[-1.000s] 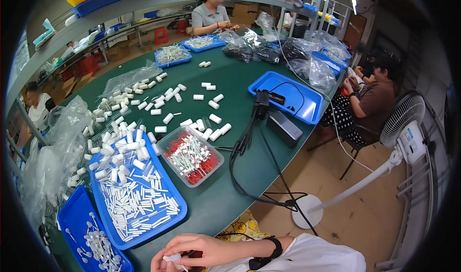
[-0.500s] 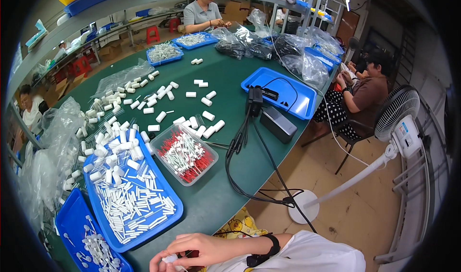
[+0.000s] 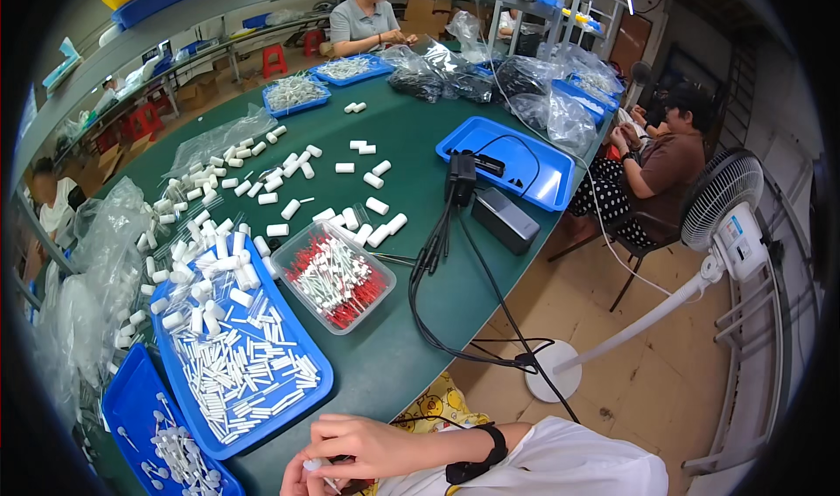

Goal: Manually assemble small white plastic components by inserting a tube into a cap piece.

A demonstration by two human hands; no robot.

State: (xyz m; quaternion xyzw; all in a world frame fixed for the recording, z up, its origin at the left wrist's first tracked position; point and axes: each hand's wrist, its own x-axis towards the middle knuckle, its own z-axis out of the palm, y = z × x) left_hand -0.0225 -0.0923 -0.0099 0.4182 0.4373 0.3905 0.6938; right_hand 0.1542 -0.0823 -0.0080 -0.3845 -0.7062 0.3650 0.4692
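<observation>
Head view: both hands sit at the near edge, low in frame, close against the body.
Right hand (image 3: 372, 448): fingers curled in, tips pinching a small white piece (image 3: 312, 465); black wrist strap (image 3: 477, 457) on the forearm.
Left hand (image 3: 297, 480): mostly cut off by the lower edge; it meets the same white piece from below, but how tight its hold is I cannot tell.
White piece: right between the two hands, off the table, just near of the big blue tray.
Change: over the last second the hands have barely shifted, staying together on the piece; the view has swung a little, nothing on the table has moved.
Meaning: looks like fine fitting work is going on in the fingers, not a reach for stock.
Blue tray (image 3: 311, 391): left of centre, full of thin white sticks.
Clear tub (image 3: 385, 279): just far-right of that tray, red-tipped parts inside.
Green table (image 3: 420, 321): loose white caps scattered far-left.
Standing fan (image 3: 722, 212): right, on the floor.
</observation>
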